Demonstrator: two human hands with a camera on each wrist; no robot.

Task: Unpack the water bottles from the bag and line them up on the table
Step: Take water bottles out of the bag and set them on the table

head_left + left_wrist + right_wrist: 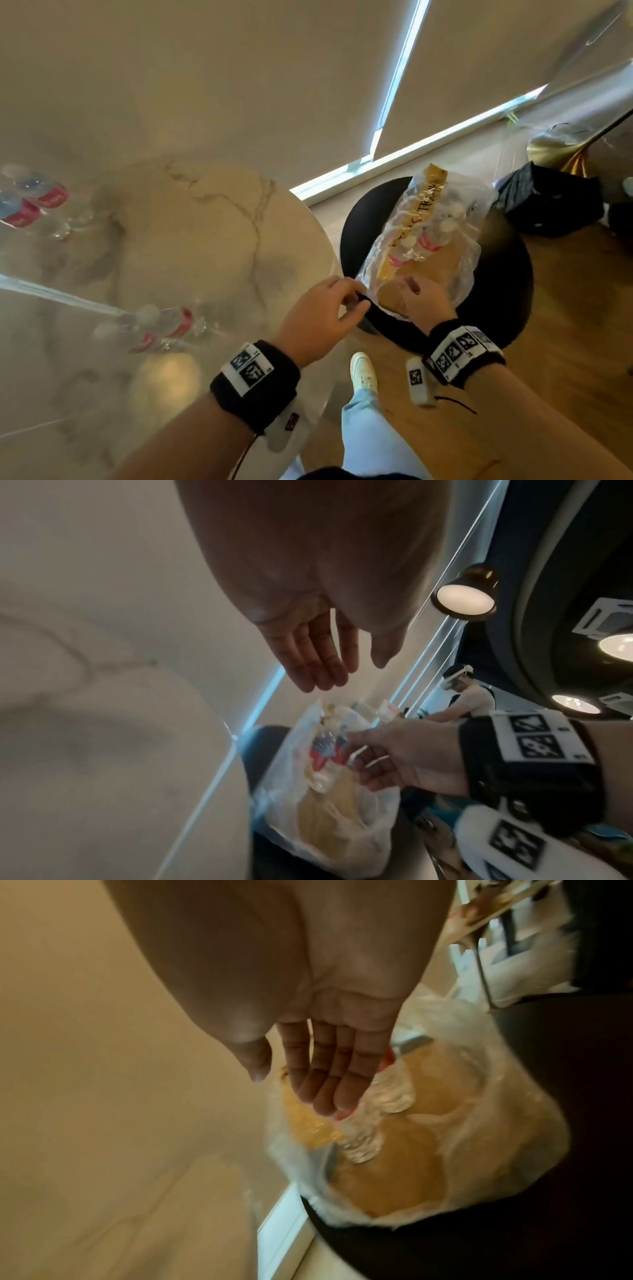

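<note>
Head view: both hands relaxed, empty, at bag (pixel 442 212) mouth; yellow strip's writing unreadable; bottle labels red.

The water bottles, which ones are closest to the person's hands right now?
The bottles inside the clear plastic bag on the black stool, just beyond both hands. The others stand on the marble table, farther left.

clear bag (pixel 442 219) holding bottles (pixel 428 240), on stool

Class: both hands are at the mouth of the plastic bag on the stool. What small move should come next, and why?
Probably the right hand reaches deeper to grasp a bottle: both hands look empty, and bottles remain in the bag.
</note>
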